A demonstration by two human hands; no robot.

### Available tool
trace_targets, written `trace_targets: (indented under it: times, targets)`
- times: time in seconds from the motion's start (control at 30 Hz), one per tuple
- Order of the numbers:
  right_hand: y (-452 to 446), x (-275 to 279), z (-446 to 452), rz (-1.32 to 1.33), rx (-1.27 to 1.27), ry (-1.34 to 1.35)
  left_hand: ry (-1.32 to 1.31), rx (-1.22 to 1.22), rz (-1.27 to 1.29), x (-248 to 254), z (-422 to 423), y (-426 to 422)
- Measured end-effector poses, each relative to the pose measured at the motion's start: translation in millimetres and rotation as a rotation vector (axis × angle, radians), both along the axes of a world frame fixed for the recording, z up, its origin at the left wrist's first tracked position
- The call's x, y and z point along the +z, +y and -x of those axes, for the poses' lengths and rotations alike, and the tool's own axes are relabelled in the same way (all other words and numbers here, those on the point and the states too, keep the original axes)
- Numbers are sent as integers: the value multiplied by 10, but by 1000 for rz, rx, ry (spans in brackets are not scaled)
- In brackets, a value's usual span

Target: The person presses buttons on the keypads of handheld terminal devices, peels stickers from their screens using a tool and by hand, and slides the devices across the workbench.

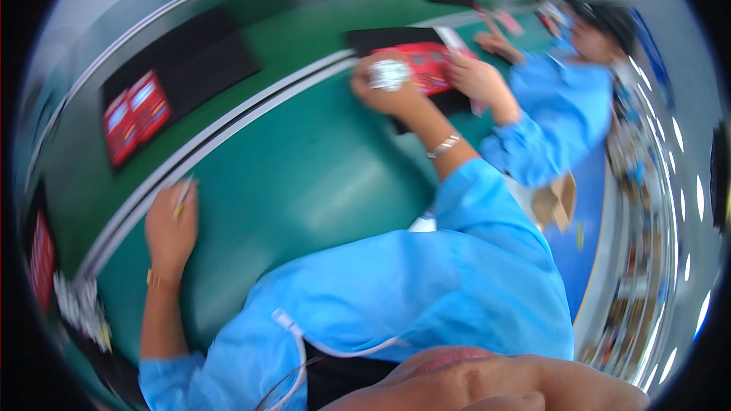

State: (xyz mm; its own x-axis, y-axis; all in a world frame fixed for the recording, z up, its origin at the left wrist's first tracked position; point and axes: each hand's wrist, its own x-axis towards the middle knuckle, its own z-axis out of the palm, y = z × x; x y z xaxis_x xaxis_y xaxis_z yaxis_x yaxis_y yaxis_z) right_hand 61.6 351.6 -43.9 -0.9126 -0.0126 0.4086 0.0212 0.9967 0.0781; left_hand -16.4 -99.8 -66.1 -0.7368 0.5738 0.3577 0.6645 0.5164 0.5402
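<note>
My left hand (171,228), with a band at the wrist, rests closed on the green work surface (304,175) around a thin pale and yellow stick-like item (181,199). My right hand (392,87), with a silver bracelet, reaches over a black mat (407,35). Its fingers are curled and blurred beside a red item (430,67); a bright, shiny whitish patch (388,74) shows at the hand, and what it holds is unclear.
A co-worker in blue (563,114) stands at the right, hands near the red item and a white-and-pink strip. Across a metal rail (217,122), another black mat (205,57) holds red items (135,118). More red pieces lie at the far top and left edge. A cardboard box (554,202) is below right.
</note>
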Motion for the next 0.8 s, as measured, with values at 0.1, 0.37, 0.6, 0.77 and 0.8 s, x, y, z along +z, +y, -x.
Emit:
trace_targets:
  times: [0.1, 0.37, 0.6, 0.77, 0.8]
  targets:
    - [-232, -262, 445, 295, 310, 354, 211, 36, -41, -32, 210, 22]
    - [-795, -637, 1739, 797, 16, 128, 260, 640, -208, 17, 998, -339]
    - [-1077, -362, 1825, 1530, -234, -11, 180, 558, -108, -205, 1192, -407]
    - [-1031, -519, 1539, 1497, -77, -36, 161, 458, -71, -122, 1204, -544]
    - [-944, -561, 1446, 1497, -71, -38, 131, 380, -41, -111, 1150, -588]
